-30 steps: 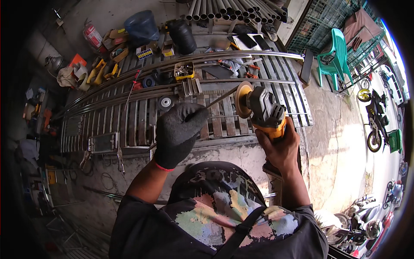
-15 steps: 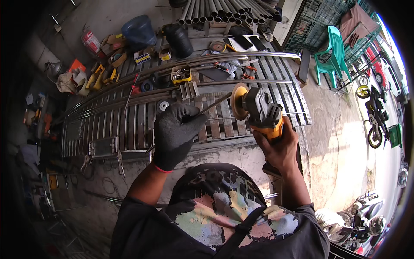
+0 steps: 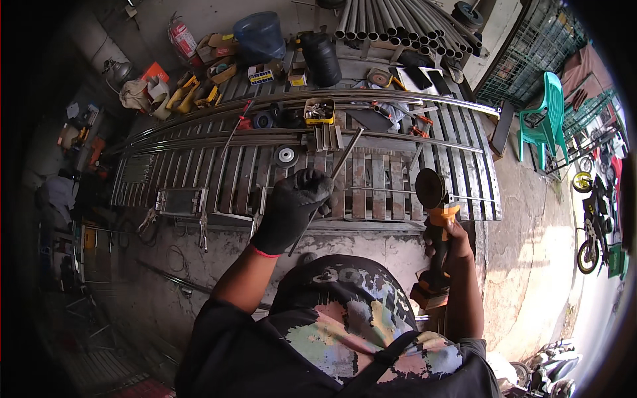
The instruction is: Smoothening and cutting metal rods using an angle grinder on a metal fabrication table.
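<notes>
Dark grey fabric glove (image 3: 282, 225) on your left hand (image 3: 300, 199), closed round a thin, straight metal rod (image 3: 347, 158); rod held aslant above the slatted table (image 3: 359, 172); your bare right hand (image 3: 453, 242) grips the orange-and-black grinder (image 3: 436, 233); its flat, round, dark disc (image 3: 430, 188) stands apart from the rod; beyond, hollow steel pipes (image 3: 391, 26) lie stacked; a yellow box (image 3: 320, 120) holds small metal pieces.
</notes>
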A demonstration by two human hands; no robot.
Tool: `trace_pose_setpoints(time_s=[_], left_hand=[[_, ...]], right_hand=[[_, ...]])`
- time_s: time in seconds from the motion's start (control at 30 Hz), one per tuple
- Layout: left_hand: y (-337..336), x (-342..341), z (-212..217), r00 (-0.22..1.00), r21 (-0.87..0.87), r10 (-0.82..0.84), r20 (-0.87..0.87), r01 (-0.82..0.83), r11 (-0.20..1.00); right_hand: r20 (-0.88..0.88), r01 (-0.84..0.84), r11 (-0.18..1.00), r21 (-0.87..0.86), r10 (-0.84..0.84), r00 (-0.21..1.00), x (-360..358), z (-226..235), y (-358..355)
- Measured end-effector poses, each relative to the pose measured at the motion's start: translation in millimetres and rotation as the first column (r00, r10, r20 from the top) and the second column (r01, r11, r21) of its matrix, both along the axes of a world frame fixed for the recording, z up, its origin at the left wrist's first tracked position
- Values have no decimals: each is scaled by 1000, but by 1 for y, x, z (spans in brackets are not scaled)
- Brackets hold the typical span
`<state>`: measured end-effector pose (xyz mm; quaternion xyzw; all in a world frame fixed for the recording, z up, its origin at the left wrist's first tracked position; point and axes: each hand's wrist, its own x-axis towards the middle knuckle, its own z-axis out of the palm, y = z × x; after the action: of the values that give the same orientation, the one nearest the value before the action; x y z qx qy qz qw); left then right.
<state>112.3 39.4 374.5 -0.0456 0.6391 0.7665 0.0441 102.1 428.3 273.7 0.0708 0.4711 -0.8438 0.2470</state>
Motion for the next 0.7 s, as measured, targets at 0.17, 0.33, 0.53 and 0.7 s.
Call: trace_pose_setpoints(time_s=[0.17,0.33,0.53,0.7], left_hand=[[-18,23,-36,996,79,-47,-79,53,995],[-30,51,-69,999,-106,7,-48,-12,994],[-57,91,-60,997,-569,21,78,27,822],[-93,102,-69,995,-884,-28,97,99,457]], right_hand=[[90,-178,968,-175,196,977,-4,-103,18],[150,-121,921,-370,188,971,-3,-118,29],[204,-137,813,-566,299,932,-4,-153,26],[280,-123,818,-563,329,902,-8,-140,-4]])
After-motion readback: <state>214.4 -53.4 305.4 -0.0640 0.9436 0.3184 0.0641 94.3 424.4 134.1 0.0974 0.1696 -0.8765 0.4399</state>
